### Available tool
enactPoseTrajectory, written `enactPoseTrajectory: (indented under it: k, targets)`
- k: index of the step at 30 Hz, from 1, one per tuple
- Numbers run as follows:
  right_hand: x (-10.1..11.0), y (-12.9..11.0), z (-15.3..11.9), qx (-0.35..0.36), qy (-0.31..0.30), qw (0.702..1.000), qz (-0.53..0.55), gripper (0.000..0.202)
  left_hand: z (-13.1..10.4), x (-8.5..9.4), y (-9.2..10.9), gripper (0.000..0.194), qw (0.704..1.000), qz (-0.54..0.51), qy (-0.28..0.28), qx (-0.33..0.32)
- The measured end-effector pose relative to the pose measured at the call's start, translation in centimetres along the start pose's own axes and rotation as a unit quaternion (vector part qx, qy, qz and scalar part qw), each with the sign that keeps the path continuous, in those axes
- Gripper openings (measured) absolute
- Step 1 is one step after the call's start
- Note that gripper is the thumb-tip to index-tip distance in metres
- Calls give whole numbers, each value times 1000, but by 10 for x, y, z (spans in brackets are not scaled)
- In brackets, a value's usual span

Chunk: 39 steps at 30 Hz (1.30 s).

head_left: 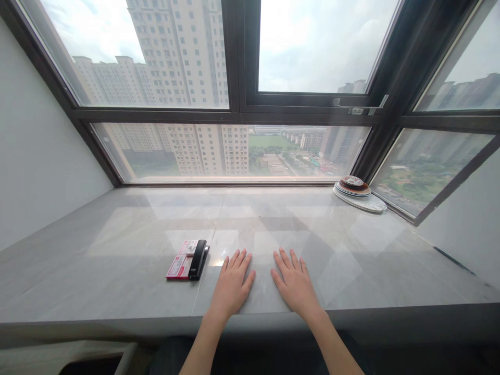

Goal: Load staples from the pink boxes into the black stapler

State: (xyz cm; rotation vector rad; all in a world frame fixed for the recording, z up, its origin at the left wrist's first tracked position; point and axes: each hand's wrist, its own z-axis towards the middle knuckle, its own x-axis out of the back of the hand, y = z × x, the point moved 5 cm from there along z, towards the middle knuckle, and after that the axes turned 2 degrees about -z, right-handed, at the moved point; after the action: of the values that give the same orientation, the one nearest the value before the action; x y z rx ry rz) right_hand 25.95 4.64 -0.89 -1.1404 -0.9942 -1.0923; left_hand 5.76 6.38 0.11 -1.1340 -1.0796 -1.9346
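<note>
Both my hands lie palm down on a glossy grey marble-look sill (128, 297), fingers spread and nothing in them. My left hand (233, 285) rests just left of the middle, my right hand (294, 284) a short gap to its right. To the left of my left hand, apart from it, lies a black stapler (197, 260). Beside the stapler, on its left, are two small red-and-white boxes (180, 266), one behind the other; their print is too small to read.
A stack of plates (353, 190) with a patterned top one stands in the far right corner against the window frame (234, 115). White walls (39, 156) close off both sides. The sill's front edge runs under my wrists, and a pale open-topped piece (42, 359) is below it at left.
</note>
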Motion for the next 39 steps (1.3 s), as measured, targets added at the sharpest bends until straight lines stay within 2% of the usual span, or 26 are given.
enactPoseTrajectory:
  k: [17, 21, 24, 26, 28, 29, 30, 32, 33, 35, 37, 39]
  targets:
    - [0, 3, 0, 9, 21, 999, 35, 56, -7, 0, 2, 51, 1000, 21, 19, -9]
    - [2, 0, 9, -35, 24, 996, 81, 54, -22, 0, 9, 53, 999, 51, 19, 4]
    - [0, -32, 25, -57, 22, 985, 164, 55, -40, 5, 19, 54, 998, 57, 20, 5]
    - [-5, -77, 40, -5, -7, 962, 274, 63, -55, 11, 25, 54, 998, 53, 19, -1]
    - [-12, -132, 54, 69, -54, 914, 397, 84, -70, 16, 30, 53, 999, 44, 9, -10]
    - [-16, -158, 62, 82, -69, 894, 435, 95, -78, 17, 31, 54, 999, 38, 1, -11]
    - [-19, -181, 70, 84, -71, 884, 454, 103, -86, 19, 32, 55, 999, 32, -8, -10]
    - [-24, -216, 85, 67, -58, 890, 448, 108, -99, 20, 33, 60, 1000, 18, -23, 2]
    - [-26, -227, 92, 51, -52, 899, 433, 104, -103, 21, 34, 63, 1000, 11, -27, 9]
    - [-24, -237, 102, 43, -45, 914, 400, 85, -109, 26, 35, 62, 1000, -4, -22, 19]
    - [-16, -231, 106, 80, -46, 922, 376, 66, -109, 32, 37, 54, 999, -23, -7, 25]
    - [-4, -208, 104, 136, -55, 920, 363, 60, -103, 40, 37, 44, 998, -45, 16, 40]
